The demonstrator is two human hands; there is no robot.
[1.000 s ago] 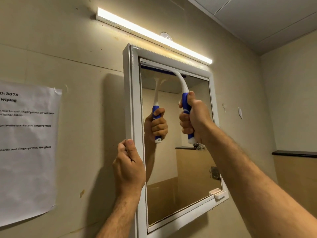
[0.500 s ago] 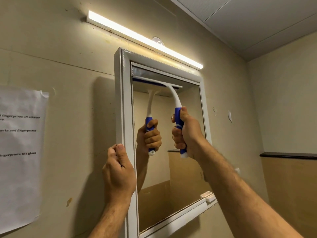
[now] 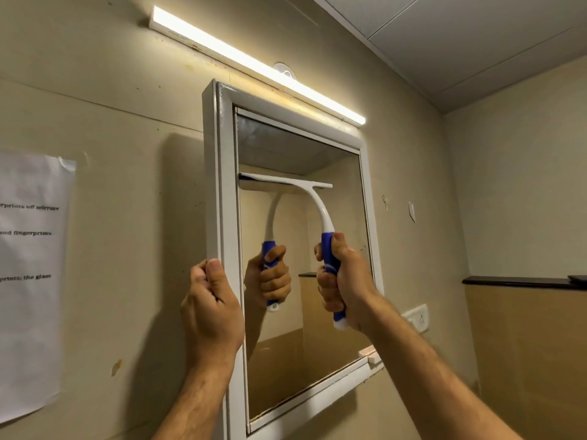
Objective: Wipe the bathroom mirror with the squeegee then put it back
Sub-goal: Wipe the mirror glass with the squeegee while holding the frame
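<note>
A white-framed mirror [image 3: 222, 192] hangs on the beige wall. My right hand [image 3: 346, 287] is closed around the blue grip of a white squeegee [image 3: 317, 201]. Its blade lies flat against the glass about a third of the way down, spanning the left and middle of the mirror. My left hand [image 3: 211, 309] grips the mirror's left frame edge at mid height. The glass reflects the squeegee and my right hand.
A strip light [image 3: 254, 63] glows above the mirror. A printed paper sheet [image 3: 28, 281] is taped to the wall at left. A white wall socket [image 3: 417, 317] sits right of the mirror, and a dark ledge [image 3: 521, 282] runs along the right wall.
The squeegee blade has slid down the glass from the mirror's top edge to about a third of the way down. My right hand dropped with it. My left hand stays on the frame.
</note>
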